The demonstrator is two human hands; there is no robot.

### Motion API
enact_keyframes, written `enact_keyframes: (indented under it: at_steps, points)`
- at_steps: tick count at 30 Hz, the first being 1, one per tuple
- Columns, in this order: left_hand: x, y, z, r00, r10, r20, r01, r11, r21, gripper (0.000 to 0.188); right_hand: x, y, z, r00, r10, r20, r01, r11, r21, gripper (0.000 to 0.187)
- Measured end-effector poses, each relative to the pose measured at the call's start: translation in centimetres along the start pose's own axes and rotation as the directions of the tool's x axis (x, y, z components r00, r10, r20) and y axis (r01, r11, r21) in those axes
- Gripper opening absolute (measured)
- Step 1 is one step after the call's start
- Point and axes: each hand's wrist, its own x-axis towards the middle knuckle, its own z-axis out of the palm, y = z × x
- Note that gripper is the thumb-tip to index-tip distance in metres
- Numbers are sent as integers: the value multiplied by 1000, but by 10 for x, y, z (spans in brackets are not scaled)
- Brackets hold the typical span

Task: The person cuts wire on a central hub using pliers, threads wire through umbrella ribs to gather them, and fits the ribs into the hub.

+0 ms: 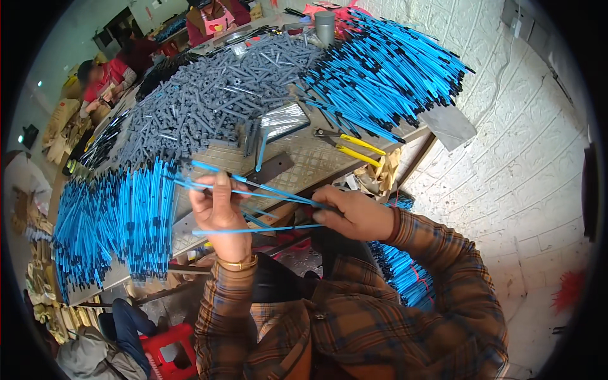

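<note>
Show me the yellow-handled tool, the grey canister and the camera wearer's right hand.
Yellow-handled tool (358, 156): head view, on the lower handle.
Grey canister (325, 30): head view, on the middle of its side.
Right hand (362, 214): head view, on the back of the hand.

Across the workbench (307, 155) from me I see a person in a pink apron (216, 24), and farther to my left another person in a red vest (114, 71). A grey canister (325, 29) stands upright at the far side. Yellow-handled pliers (362, 144) lie ahead of me, crumpled brown paper (389, 167) just beside their handles. On my right rises a white textured wall (481, 152); a red fringed thing, too blurred to name, shows near it. Down to my left I see a red stool (180, 334) near a leg in blue jeans (130, 326).
</note>
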Motion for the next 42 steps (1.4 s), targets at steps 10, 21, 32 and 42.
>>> enact_keyframes:
  at_steps: [10,21,32,42]
  points:
    - [-35,27,6,959,-242,147,273,925,-263,16,-13,43,-28,989,62,-138,-68,997,-35,31]
    - [-47,32,-25,728,-442,524,639,714,-285,26,-24,142,-89,961,-36,-275,-247,342,-907,29]
    - [-15,8,-21,931,-352,92,364,908,-207,32,-53,48,-44,910,415,2,-281,611,740,17]
    - [-13,8,-5,964,-266,5,266,962,-56,17,-57,44,0,926,348,148,-374,784,496,18]
